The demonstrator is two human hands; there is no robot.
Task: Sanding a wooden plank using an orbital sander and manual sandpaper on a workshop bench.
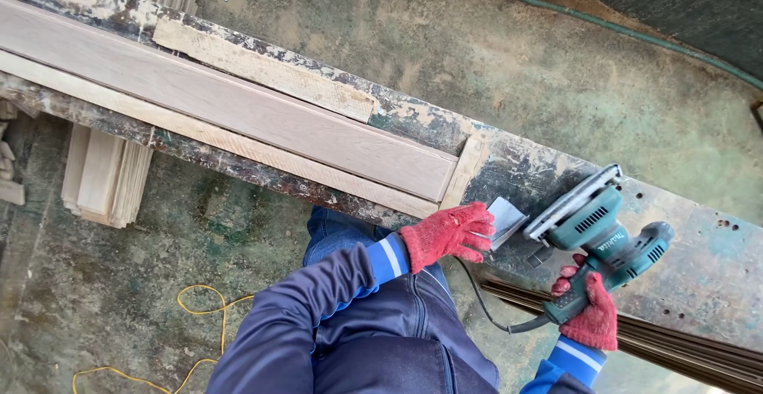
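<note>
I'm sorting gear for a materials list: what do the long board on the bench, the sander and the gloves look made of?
Long pale board: bare, unfinished wood, with visible grain and a matte surface.
Teal handheld sander: moulded plastic housing, slightly glossy, with vent slots; its flat base looks grey, material unclear.
Red gloves on the left hand and right hand: knitted fabric, probably cotton, with a ribbed texture.

**Crowded bench leaves little room beside the sander**

The paint-crusted workbench (517, 163) offers bare surface only right of the wooden end stop (465, 173), and that stretch is partly taken by the tilted green sander (600, 223), a folded sheet of sandpaper (505, 219) and both red-gloved hands. Left of the stop, a long pale board (238, 108) hemmed by thin battens fills the top. Open bench lies past the sander to the right; dark rods (683, 350) block the near edge below it.
</note>
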